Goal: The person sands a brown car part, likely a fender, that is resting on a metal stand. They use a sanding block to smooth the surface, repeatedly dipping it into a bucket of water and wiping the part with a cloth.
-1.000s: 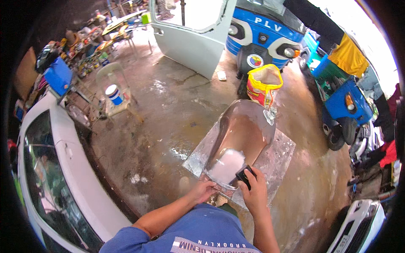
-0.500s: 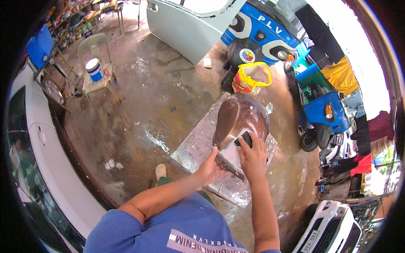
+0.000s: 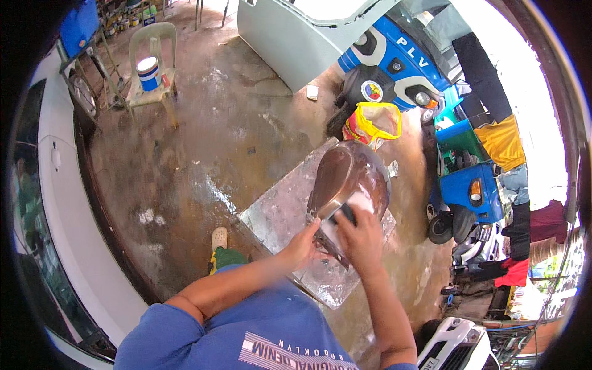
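A glossy brown motorcycle fuel tank [image 3: 333, 174] lies in front of me on a pale, scuffed board [image 3: 277, 213]. A whitish patch shows on its near part. My right hand [image 3: 362, 242] grips a small black sanding block [image 3: 345, 214] and presses it on the tank beside that patch; the hand is slightly blurred. At the tank's near left edge, my left hand [image 3: 300, 248] holds the rim, with the thumb on top and the other fingers partly hidden beneath.
Beyond the tank stands a yellow and red bag [image 3: 377, 121]. A plastic chair [image 3: 152, 68] bears a blue and white bucket [image 3: 148, 75] at the far left. A pale vehicle door [image 3: 290, 46], a blue vehicle [image 3: 394, 61] and a white car [image 3: 61, 185] surround the wet floor.
My right hand has slid the sanding block toward me and to the left, nearer my left hand. The left hand keeps its hold on the tank. The whole view has shifted a little.
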Demonstrator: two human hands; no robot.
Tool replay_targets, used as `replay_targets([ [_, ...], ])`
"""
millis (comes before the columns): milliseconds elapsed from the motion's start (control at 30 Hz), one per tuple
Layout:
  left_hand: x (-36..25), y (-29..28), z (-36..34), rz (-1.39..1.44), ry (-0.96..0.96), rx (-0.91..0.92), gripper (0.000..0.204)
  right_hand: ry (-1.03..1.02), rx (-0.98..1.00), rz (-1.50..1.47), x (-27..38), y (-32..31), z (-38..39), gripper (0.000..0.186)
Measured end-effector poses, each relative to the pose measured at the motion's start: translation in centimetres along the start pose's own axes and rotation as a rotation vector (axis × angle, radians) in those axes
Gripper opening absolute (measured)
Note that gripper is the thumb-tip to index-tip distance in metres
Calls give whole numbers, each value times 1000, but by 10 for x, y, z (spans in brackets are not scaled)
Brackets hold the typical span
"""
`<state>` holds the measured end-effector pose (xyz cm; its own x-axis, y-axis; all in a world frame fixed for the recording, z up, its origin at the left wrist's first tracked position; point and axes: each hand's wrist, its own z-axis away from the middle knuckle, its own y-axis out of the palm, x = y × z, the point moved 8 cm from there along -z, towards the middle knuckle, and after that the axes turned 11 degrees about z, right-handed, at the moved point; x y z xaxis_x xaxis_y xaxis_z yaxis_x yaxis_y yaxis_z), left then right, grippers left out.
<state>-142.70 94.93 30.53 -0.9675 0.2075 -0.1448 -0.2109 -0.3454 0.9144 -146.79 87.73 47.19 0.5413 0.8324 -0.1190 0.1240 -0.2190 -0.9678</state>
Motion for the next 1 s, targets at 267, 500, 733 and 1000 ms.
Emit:
replay_targets([
  [267, 13, 0, -3, 12, -22, 43, 58, -49, -39, 52, 0, -1, 15, 38],
  [500, 10, 13, 5, 52, -11, -12, 57, -56, -33, 91, 23, -2, 30, 33],
  [733, 15, 15, 19, -8, -12, -72, 55, 77, -93, 94, -22, -12, 11, 40],
  [1000, 22, -1, 14, 15, -31, 1, 51, 95, -87, 33, -44, -19, -7, 37],
])
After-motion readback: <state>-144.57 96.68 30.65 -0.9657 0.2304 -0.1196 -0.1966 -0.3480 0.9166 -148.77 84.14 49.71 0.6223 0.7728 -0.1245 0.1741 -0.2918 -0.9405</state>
